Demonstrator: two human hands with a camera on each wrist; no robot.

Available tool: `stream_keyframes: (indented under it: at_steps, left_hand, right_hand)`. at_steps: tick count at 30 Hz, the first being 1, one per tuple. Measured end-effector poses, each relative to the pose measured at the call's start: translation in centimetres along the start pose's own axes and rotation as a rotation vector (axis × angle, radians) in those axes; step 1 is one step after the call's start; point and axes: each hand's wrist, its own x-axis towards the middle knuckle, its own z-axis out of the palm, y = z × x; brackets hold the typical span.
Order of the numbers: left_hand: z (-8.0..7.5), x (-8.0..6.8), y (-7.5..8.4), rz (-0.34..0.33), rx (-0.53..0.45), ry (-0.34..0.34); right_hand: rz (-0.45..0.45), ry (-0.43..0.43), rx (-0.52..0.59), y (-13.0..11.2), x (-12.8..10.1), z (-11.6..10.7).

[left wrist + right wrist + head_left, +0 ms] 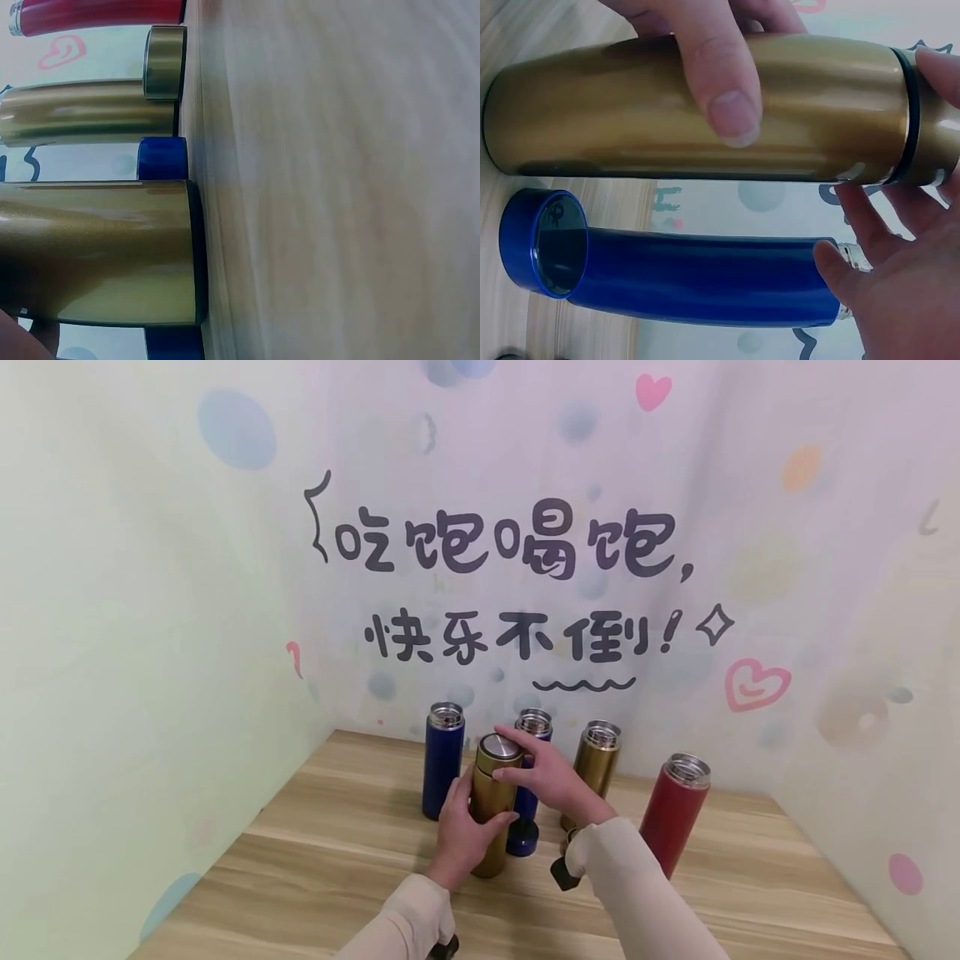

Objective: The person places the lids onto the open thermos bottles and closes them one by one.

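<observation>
A gold thermos flask [492, 797] stands upright on the wooden table with its gold lid [499, 746] on top. My left hand [460, 839] grips the body from the left, its thumb [731, 112] lying across the front. On the lid, the fingers of my right hand [553, 777] hold it around the rim. A dark ring shows between lid and body in the right wrist view. Close behind stands an open blue flask [705, 277], with a loose blue lid [544, 244] at its foot.
Another lidless blue flask [444, 768] stands at the left. To the right are a lidless gold flask [597, 768], with a loose gold lid [165, 64] by its base, and a lidless red flask [675, 810]. A printed backdrop [510, 593] rises behind the table [322, 835].
</observation>
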Motion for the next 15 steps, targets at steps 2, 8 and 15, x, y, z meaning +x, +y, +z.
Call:
stream_keyframes:
  at_steps: [2,8,15]
  left_hand:
    - [0.1,0.0,0.0,0.000,0.001,0.001]
    - [0.1,0.0,0.0,-0.009,0.003,0.011]
    - [0.3,0.0,0.1,-0.011,-0.017,0.007]
  right_hand:
    - [0.000,0.034,-0.020,0.3,-0.1,0.3]
    - [-0.024,0.173,-0.110,0.2,-0.3,1.6]
    - [-0.068,0.325,-0.205,0.2,-0.4,2.8]
